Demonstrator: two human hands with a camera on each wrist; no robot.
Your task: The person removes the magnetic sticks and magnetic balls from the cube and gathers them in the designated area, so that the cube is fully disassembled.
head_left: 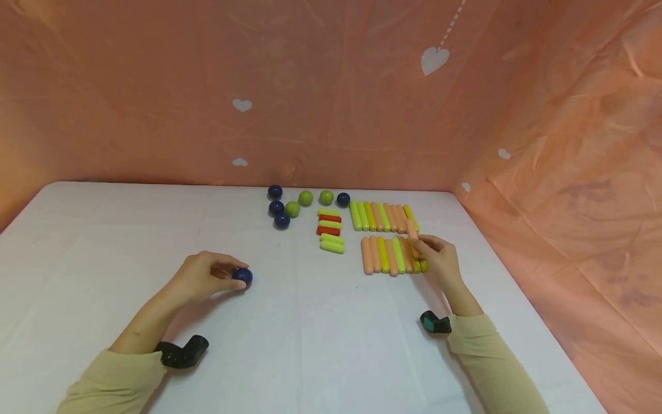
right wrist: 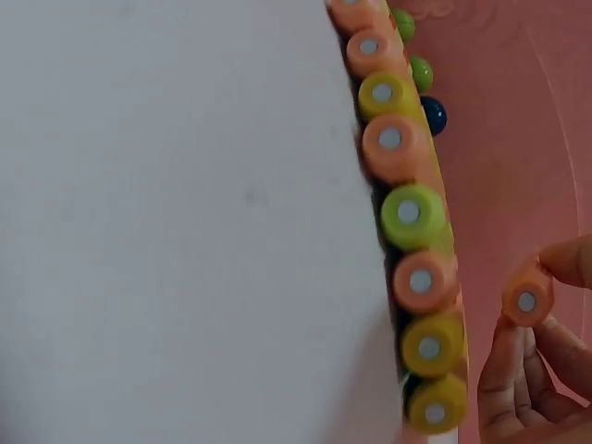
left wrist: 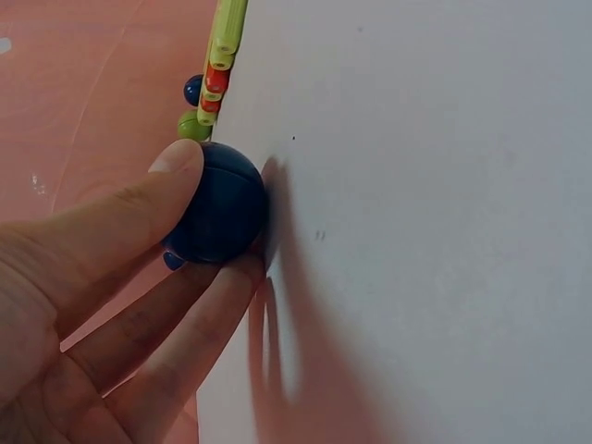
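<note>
My left hand pinches a dark blue ball between thumb and fingers, low at the left of the table. In the left wrist view the ball shows a seam and a shadow beside it. At the right, my right hand holds an orange rod above the lower row of rods. The right wrist view shows the rod's end, with a grey disc in it, gripped by thumb and fingers. Beneath the right hand, the last rods of that row are partly covered.
Behind the lower row lies an upper row of rods. Left of these, short red and green rods lie in a column. Several blue balls and green balls sit near the back edge. An orange curtain hangs behind.
</note>
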